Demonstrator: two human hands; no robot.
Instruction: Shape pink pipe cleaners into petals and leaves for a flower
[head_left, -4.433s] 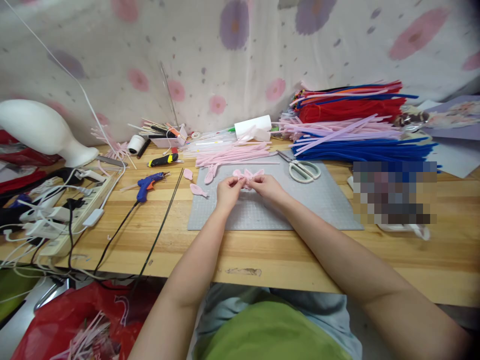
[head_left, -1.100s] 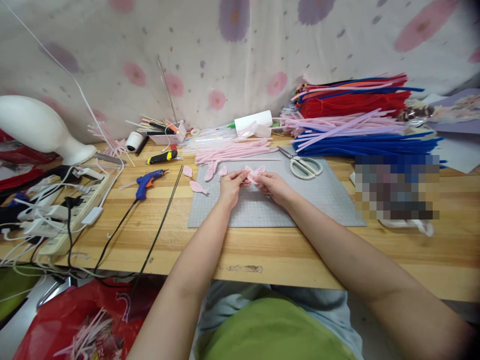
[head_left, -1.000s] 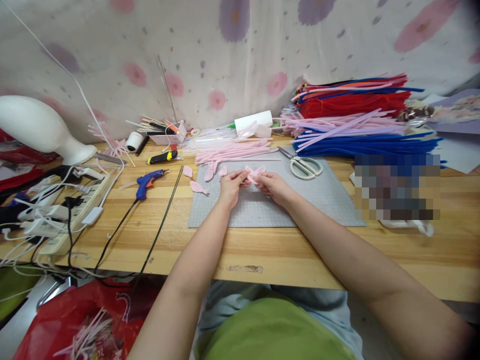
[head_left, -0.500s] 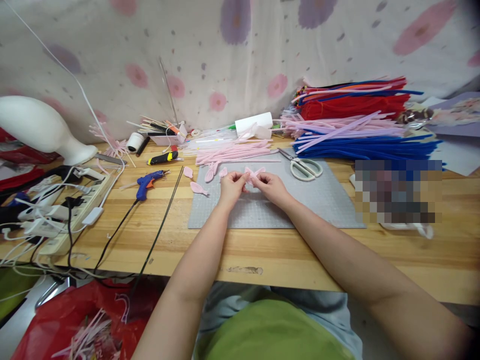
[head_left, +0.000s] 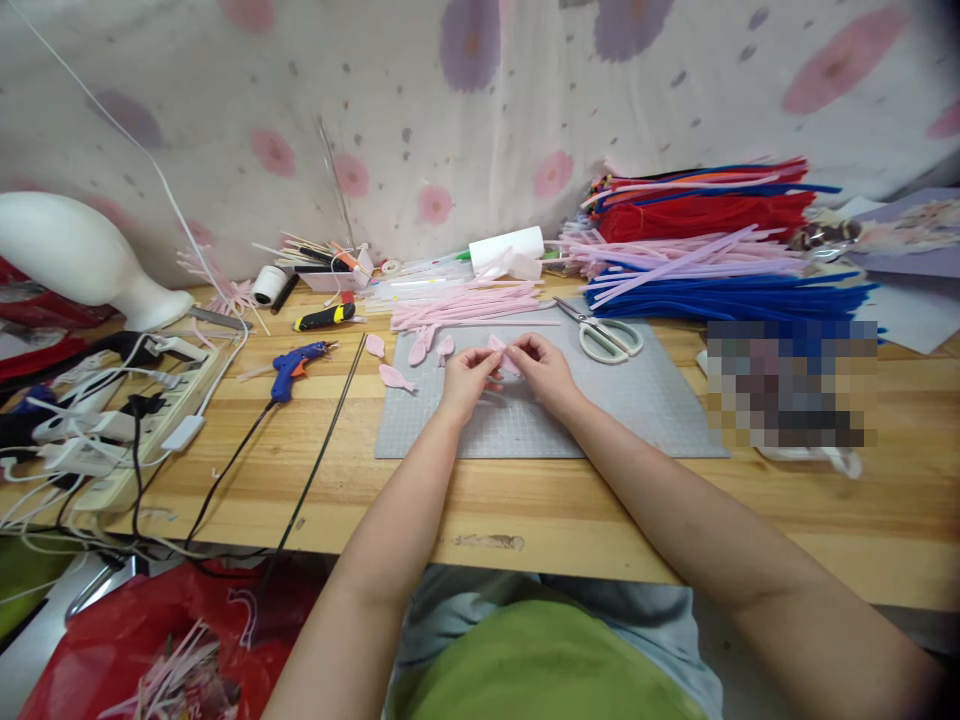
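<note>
Between my two hands, above the grey cutting mat (head_left: 525, 430), is a pale pink pipe-cleaner petal (head_left: 501, 350). My left hand (head_left: 469, 380) pinches it from the left. From the other side the fingers of my right hand (head_left: 544, 370) close on it; both sets of fingertips cover part of its outline. Left of my hands lie more pink petals (head_left: 396, 378), some on the mat and some on the wood. White-handled scissors (head_left: 611, 340) rest on the mat's far right part.
Pink pipe cleaners (head_left: 472, 305) line the mat's far edge, with red and blue bundles (head_left: 720, 295) to the right. A blue glue gun (head_left: 289, 372), a thin dark rod (head_left: 322, 450), a utility knife (head_left: 324, 317) and a crowded power strip (head_left: 169, 410) occupy the left.
My fingers have shifted on the pink piece, which now shows a single upright petal shape instead of spreading sideways. A small petal left of my left hand is more fully visible.
</note>
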